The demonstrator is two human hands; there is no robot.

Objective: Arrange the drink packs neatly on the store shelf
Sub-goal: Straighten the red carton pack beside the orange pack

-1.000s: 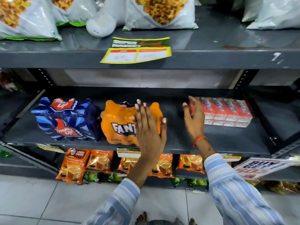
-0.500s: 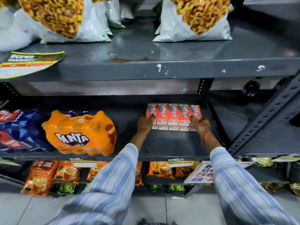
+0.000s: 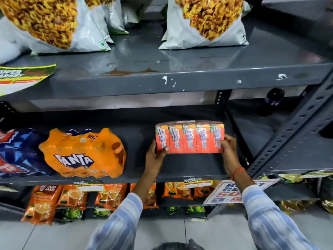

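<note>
I see juice pack [image 3: 189, 138] at centre right, long axis left-right | left hand [image 3: 155, 156] grasps its left end, right hand [image 3: 228, 152] its right end | Fanta pack [image 3: 83, 154] lies far to the left

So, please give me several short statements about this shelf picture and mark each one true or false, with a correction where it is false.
1. Both hands hold the red carton pack, the left hand at its left end and the right hand at its right end. True.
2. The orange Fanta pack touches the red carton pack. False: a bare stretch of the middle shelf lies between them.
3. The blue pack lies to the left of the orange Fanta pack. True.
4. The snack bags stand on the same shelf as the drink packs. False: they stand on the shelf above.
5. The right wrist is bare. False: it wears an orange band.
</note>
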